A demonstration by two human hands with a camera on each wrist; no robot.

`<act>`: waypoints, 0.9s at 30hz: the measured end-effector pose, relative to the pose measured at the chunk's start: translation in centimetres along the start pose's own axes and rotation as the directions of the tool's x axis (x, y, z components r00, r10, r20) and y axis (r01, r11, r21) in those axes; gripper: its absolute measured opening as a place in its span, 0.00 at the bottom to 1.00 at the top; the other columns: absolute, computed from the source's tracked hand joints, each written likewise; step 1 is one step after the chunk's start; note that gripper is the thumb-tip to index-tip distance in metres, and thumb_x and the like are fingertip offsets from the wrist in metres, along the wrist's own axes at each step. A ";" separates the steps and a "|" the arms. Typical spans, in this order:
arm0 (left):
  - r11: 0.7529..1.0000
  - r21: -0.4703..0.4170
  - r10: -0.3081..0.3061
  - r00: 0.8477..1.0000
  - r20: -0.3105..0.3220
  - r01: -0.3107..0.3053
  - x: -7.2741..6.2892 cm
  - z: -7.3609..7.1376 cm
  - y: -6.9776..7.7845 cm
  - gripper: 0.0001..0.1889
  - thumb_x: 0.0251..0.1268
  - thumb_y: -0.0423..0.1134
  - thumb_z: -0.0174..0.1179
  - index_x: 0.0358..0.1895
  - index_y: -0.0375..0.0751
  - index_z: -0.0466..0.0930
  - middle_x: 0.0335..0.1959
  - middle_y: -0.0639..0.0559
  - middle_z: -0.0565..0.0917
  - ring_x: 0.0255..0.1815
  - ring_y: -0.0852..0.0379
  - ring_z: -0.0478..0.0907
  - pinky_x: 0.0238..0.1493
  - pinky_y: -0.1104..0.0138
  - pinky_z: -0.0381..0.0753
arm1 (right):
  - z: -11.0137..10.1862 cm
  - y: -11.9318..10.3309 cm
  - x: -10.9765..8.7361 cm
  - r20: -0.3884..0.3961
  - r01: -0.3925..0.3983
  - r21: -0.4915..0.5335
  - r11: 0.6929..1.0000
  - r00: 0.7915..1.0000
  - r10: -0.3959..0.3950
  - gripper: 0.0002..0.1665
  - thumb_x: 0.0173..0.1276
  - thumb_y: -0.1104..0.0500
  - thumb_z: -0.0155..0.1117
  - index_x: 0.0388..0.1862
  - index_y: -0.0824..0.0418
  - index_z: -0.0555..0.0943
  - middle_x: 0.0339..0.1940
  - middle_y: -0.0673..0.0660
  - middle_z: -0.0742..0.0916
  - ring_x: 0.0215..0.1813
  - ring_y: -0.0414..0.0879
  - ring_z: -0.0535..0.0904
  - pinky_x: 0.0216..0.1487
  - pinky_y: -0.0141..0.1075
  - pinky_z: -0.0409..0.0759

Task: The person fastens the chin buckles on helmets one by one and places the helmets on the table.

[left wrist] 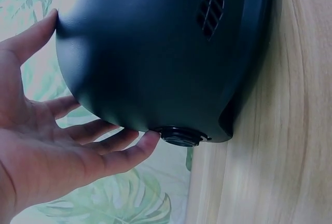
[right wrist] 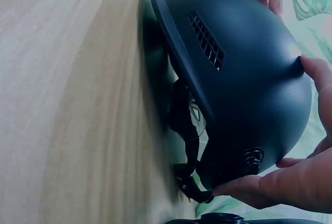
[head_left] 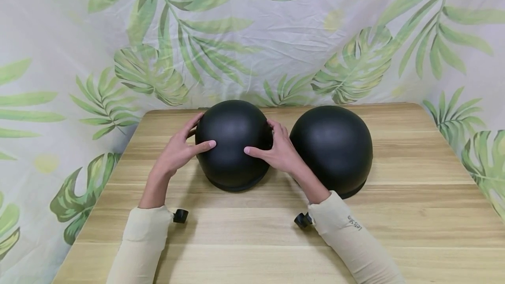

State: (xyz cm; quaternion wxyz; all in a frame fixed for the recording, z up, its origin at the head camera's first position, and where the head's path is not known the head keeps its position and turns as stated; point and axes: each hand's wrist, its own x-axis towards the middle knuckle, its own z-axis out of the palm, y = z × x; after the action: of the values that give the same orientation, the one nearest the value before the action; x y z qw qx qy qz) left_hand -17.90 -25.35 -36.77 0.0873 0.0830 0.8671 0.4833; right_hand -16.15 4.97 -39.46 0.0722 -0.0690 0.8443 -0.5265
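Note:
A matte black helmet [head_left: 232, 165] with a smooth domed shell is between my hands at the back middle of the table. My left hand [head_left: 177, 150] grips its left side, thumb on the near face and fingers round the far side. Gripping the right side in the same way is my right hand [head_left: 281, 152]. In the right wrist view, mesh-covered vent slots [right wrist: 207, 40] show near the rim. A dark strap [right wrist: 191, 146] hangs under that helmet, whose rim is tilted partly off the wood there. The inside of the shell is mostly hidden.
A second black helmet [head_left: 335, 148] sits dome up just right of the first, close to my right forearm. The light wooden table [head_left: 236, 249] ends at a leaf-patterned cloth [head_left: 276, 47] behind. Small black devices [head_left: 180, 216] are on both wrists.

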 end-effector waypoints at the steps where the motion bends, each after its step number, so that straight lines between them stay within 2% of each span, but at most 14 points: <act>1: 1.000 0.008 0.002 1.000 0.002 -0.002 0.0 0.0 0.0 0.49 0.66 0.52 0.74 0.86 0.71 0.54 0.87 0.53 0.58 0.87 0.37 0.55 0.73 0.32 0.70 | 0.1 0.1 0.0 0.002 0.000 -0.005 1.000 1.000 0.000 0.67 0.61 0.37 0.80 0.88 0.54 0.53 0.86 0.60 0.60 0.83 0.61 0.64 0.80 0.59 0.69; 9: 0.999 0.050 0.008 0.999 0.031 -0.009 0.0 -0.2 -0.2 0.50 0.67 0.51 0.74 0.86 0.71 0.52 0.88 0.52 0.56 0.88 0.35 0.53 0.73 0.31 0.70 | 0.3 0.7 0.1 0.030 0.058 -0.079 0.995 0.998 -0.056 0.64 0.63 0.34 0.78 0.89 0.47 0.54 0.87 0.57 0.63 0.83 0.59 0.66 0.80 0.60 0.69; 19: 0.998 0.027 0.048 0.998 0.049 -0.050 -0.1 -0.3 -0.5 0.48 0.71 0.49 0.71 0.87 0.64 0.51 0.88 0.51 0.55 0.89 0.39 0.51 0.75 0.37 0.72 | -0.5 0.6 0.0 0.073 0.150 -0.022 0.988 0.986 -0.148 0.54 0.71 0.42 0.75 0.88 0.41 0.57 0.86 0.56 0.63 0.78 0.56 0.69 0.77 0.55 0.74; 27: 0.998 0.024 0.061 0.994 0.085 -0.063 -0.2 -0.9 -0.7 0.48 0.72 0.46 0.70 0.87 0.64 0.50 0.89 0.50 0.53 0.90 0.41 0.48 0.81 0.37 0.63 | -0.4 0.1 -0.2 0.078 0.147 -0.011 0.989 0.986 -0.146 0.49 0.74 0.46 0.73 0.87 0.44 0.60 0.85 0.58 0.64 0.78 0.56 0.68 0.76 0.56 0.75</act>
State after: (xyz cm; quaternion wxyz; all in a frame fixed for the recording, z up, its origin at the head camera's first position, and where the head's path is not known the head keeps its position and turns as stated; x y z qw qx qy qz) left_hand -17.97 -26.49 -36.90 0.1078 0.1314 0.8660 0.4703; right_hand -16.06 5.38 -39.32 0.0653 -0.1516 0.8379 -0.5202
